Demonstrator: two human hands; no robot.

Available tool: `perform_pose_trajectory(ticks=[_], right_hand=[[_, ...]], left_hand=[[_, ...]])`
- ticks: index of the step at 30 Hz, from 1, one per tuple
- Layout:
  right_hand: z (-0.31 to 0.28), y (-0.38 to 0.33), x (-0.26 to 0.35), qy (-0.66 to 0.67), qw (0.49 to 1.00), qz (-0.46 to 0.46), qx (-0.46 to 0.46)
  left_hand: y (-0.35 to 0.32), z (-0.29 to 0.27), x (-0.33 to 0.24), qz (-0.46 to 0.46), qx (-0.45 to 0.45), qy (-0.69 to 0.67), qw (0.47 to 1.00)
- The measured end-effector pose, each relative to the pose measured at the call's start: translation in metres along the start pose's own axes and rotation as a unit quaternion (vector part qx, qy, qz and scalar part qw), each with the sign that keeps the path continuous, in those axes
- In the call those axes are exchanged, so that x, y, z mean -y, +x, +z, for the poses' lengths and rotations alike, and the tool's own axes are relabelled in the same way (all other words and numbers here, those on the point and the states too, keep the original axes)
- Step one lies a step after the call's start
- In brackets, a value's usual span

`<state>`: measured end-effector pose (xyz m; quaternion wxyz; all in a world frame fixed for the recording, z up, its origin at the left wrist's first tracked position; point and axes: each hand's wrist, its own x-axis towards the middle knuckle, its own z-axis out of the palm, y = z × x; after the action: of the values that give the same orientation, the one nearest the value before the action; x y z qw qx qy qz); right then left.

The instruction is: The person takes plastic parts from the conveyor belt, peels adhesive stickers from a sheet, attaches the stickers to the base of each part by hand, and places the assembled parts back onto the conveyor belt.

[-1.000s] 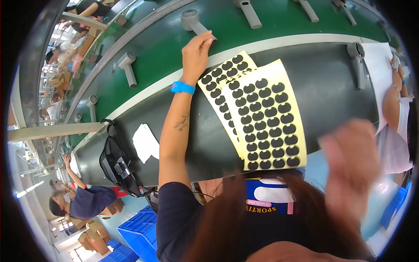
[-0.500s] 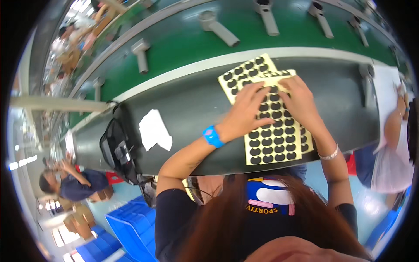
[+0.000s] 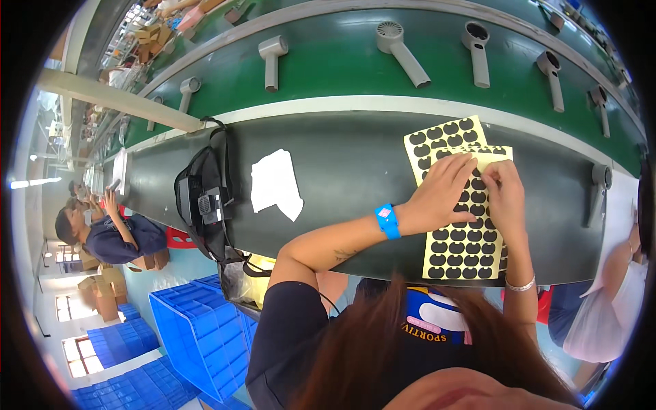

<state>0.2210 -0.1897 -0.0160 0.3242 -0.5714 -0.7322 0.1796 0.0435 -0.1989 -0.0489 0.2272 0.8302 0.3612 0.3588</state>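
Note:
Two yellow sheets of black round stickers lie overlapped on the dark worktable (image 3: 355, 171). The upper sheet (image 3: 465, 239) partly covers the lower sheet (image 3: 441, 137). My left hand (image 3: 441, 195), with a blue wristband, lies flat on the upper sheet and presses it down. My right hand (image 3: 504, 198) is beside it, fingers curled at the sheet's top edge, pinching there. What the fingertips pinch is hidden.
Several grey hair-dryer-shaped units (image 3: 403, 51) lie on the green conveyor belt (image 3: 328, 61) behind the table; one more (image 3: 598, 184) is at the table's right end. A black bag (image 3: 205, 198) and white paper (image 3: 277, 184) lie left. Blue crates (image 3: 198, 335) stand below. People sit at left (image 3: 102, 232) and right (image 3: 615, 301).
My left hand drew back from the table's far edge onto the upper sheet. My right hand came up from below to the sheet's top edge. The view has shifted left.

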Motion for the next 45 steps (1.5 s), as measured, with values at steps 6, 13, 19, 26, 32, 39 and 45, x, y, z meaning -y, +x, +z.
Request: perform_pose_trajectory(ticks=[6,13,19,26,32,39,45], right_hand=[[-0.023,0.056,-0.014,0.244,0.969,0.008,-0.031],[0.042,0.161,-0.038,0.111,0.980,0.006,-0.167],[0.039,0.180,-0.021,0.020,0.987,0.032,-0.157],[-0.056,0.104,0.046,0.183,0.947,-0.179,-0.191],[-0.057,-0.001,0.043,-0.011,0.946,-0.287,-0.148],[-0.032,-0.034,0.045,0.239,0.937,-0.216,-0.134],[-0.073,-0.042,0.063,0.189,0.960,-0.134,-0.156]], left_hand=[[-0.002,-0.009,0.000,0.005,0.001,0.020,1.000],[-0.003,-0.005,0.002,0.002,0.019,0.029,0.999],[-0.005,-0.002,0.000,-0.002,0.015,0.025,1.000],[-0.004,-0.002,0.004,-0.029,-0.023,-0.013,0.999],[-0.004,-0.008,0.007,-0.023,-0.130,-0.095,0.987],[0.018,-0.037,-0.057,0.026,-0.113,-0.254,0.960],[0.017,-0.035,-0.065,0.043,-0.103,-0.223,0.968]])
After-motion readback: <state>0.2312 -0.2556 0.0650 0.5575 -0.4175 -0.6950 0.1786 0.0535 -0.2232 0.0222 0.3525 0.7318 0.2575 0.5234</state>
